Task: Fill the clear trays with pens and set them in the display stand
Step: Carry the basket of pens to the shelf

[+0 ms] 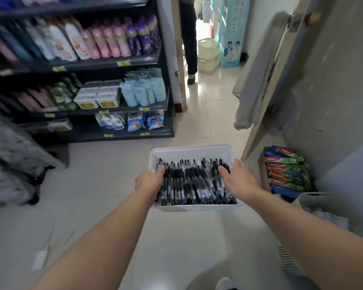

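A white plastic tub (192, 150) is held out in front of me above the tiled floor. It is packed with black pens (194, 183) lying side by side. My left hand (149, 182) grips the tub's left rim, thumb over the pens. My right hand (238, 178) grips the right rim the same way. No clear tray or display stand shows in the frame.
A dark shelf unit (113, 63) with bottles, tubs and packets stands to the left. An open doorway ahead shows a person's leg (190, 49) and a pale basket (209, 55). A door with a hanging cloth (258, 76) is on the right, toothpaste boxes (286, 170) below it.
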